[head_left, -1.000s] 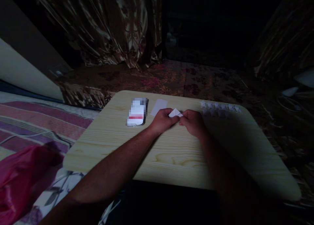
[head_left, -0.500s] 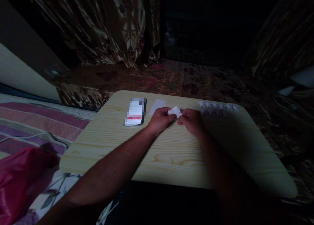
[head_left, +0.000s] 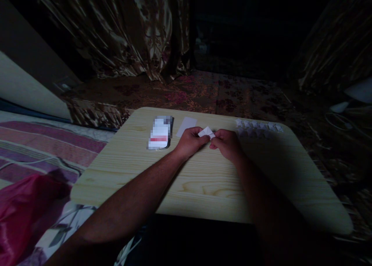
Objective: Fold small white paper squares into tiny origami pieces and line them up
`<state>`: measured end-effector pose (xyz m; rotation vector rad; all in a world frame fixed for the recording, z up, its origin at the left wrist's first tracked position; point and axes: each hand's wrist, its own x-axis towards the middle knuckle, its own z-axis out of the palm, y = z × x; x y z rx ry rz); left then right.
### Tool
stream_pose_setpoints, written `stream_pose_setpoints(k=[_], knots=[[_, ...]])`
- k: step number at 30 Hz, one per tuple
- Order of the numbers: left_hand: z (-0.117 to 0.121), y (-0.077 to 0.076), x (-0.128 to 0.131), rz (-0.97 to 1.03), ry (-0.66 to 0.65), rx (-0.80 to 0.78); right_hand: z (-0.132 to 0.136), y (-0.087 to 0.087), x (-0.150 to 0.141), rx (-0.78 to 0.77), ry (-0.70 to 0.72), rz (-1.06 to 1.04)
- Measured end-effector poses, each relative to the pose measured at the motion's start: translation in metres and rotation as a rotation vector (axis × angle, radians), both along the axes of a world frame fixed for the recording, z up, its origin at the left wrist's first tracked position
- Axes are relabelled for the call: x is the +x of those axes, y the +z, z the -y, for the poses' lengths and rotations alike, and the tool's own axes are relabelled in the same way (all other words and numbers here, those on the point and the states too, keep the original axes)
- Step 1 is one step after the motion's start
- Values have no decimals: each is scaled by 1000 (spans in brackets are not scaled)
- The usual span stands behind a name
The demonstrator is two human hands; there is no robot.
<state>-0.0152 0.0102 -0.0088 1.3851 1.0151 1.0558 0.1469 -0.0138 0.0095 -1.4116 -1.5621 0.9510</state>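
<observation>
Pale wood-grain tabletop (head_left: 203, 181) frames a small folded white paper (head_left: 207, 131) above its far middle, pinched by left hand (head_left: 190, 141) and right hand (head_left: 228, 143): likely light, easily creased, best held by folded edges. Small white shapes (head_left: 254, 124) line the far right.

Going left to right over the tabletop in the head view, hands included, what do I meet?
Phone → left hand → folded paper → right hand → rows of small folded pieces.

Wooden table (head_left: 200, 173) with phone (head_left: 159, 133), papers (head_left: 186, 127)
</observation>
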Motion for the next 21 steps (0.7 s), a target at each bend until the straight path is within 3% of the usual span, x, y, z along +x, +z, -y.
stream_pose_setpoints(k=[21], knots=[[4,5,-1,-46,4,7,0,-5,-1,-1,20,-18]])
